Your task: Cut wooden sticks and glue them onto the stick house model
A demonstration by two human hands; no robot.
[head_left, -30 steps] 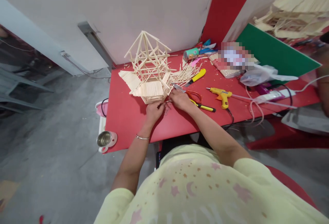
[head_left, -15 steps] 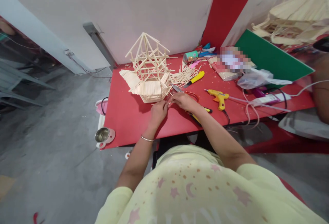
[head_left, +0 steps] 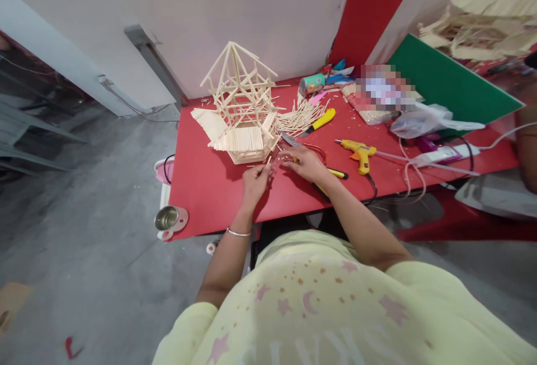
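My left hand (head_left: 255, 183) is closed in a pinch at the front of the wooden stick model, with a short thin wooden stick (head_left: 269, 160) at its fingertips. To its right, my right hand (head_left: 308, 164) hovers low over the table, fingers bent and apart, with nothing clear between them. The model (head_left: 246, 146) is a pale frame with a pointed open roof and slatted panels. Metal-jawed pliers (head_left: 288, 140) with red handles lie just beyond my right hand, which partly hides them. A yellow-and-black tool handle (head_left: 338, 173) sticks out beside that hand.
On the red table (head_left: 205, 203) are a pile of loose sticks (head_left: 304, 116), a yellow utility knife (head_left: 323, 122), a yellow glue gun (head_left: 358, 152) with its cord, a green can (head_left: 314, 83) and plastic bags (head_left: 422, 122). A metal mug (head_left: 170, 219) stands at the left corner. A green board (head_left: 455, 88) leans at right.
My hands have drawn apart from touching each other; the left shifted slightly left, and the right moved slightly away from it. The camera view has shifted a little.
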